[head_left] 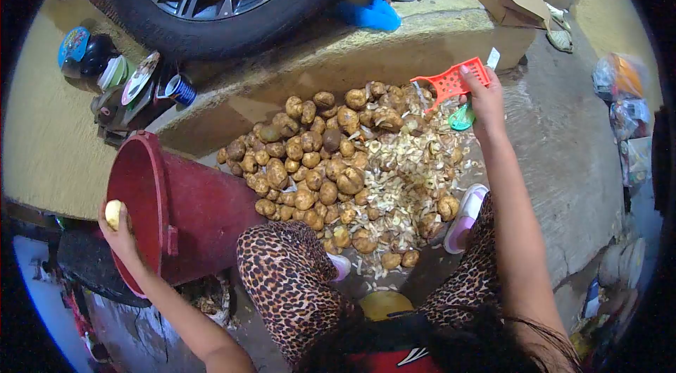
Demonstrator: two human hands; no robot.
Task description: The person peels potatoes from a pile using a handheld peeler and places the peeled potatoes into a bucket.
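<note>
My left hand [121,238] grasps a pale, rounded, peeled potato [113,214] at the mouth of a dark-red plastic bucket [211,211], fingers curled, I judge, against slipping; my right hand [486,104] grips a bright-orange perforated plastic peeler [454,82], probably held out there to clear the pile; a green plastic piece [461,118] shows just below, its attachment unclear; brown unpeeled potatoes [310,162] lie on the grey floor [549,162] along the foot of a rough concrete ledge [436,45], pale peelings [405,169] to their right; the ledge blocks the far side, a black-tyred alloy wheel [232,31] on it, a blue plastic bag [377,16] by its front edge.
</note>
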